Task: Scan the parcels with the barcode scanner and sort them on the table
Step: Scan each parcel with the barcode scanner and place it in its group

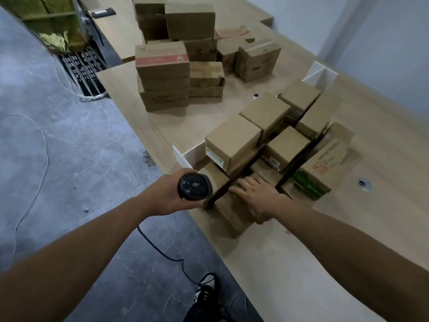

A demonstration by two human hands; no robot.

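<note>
Left hand: the left hand (167, 196) has its grip closed round the black handheld barcode scanner (195, 186), held just off the desk's near edge, over the floor.
Scanner cable: a thin dark cable (160, 249) hangs from below the scanner and runs down across the grey floor (69, 159) toward a black-and-white shoe (205, 287).
Right hand: the right hand (257, 196) lies flat, fingers straight, its grip not closed on anything, pressing on the top of a low brown cardboard parcel (232, 217) at the desk's near edge.
Near parcels: a cluster of plain brown cardboard boxes (267, 135) sits just beyond the right hand, among white upright divider panels (183, 156) and a dark partition strip (232, 182); one box at the right shows red print and a green patch (322, 168).
Far parcels: a second group of stacked brown cardboard boxes (167, 73) stands farther along the desk, well apart from the near cluster; the top one carries a red band.
Desk: the light wood-grain desk (301, 263) carries both groups and has round cable holes (365, 182).
</note>
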